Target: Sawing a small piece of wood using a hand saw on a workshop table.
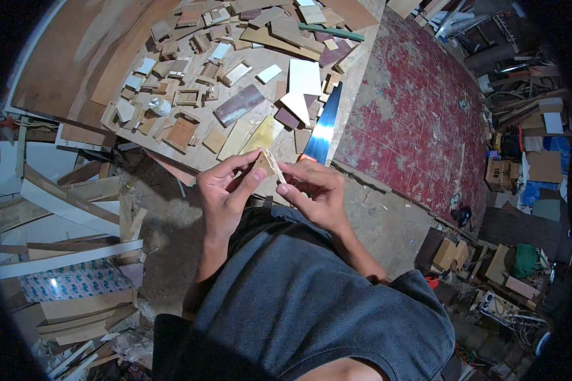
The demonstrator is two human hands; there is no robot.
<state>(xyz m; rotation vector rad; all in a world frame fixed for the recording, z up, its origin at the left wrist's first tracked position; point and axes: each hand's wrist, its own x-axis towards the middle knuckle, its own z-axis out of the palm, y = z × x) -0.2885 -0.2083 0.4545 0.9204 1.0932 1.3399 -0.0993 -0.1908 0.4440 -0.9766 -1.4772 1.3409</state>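
Cluttered workshop around me, I watch the small wood offcut (268,164) pinched by the fingers of both my left hand (225,190) and right hand (314,190), above the tabletop (190,155) edge, and judge a loose pinch could drop it among the scraps or onto the handsaw (324,130).

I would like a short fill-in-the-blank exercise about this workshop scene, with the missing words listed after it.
1. Both hands, the left hand and the right hand, hold one small piece of ____.
2. The hand saw lies on the workbench with a blade that looks ____ in colour.
3. The bench top is covered with many wooden ____.
4. To the right of the bench, the floor is mostly ____.

Missing words: wood; blue; offcuts; red
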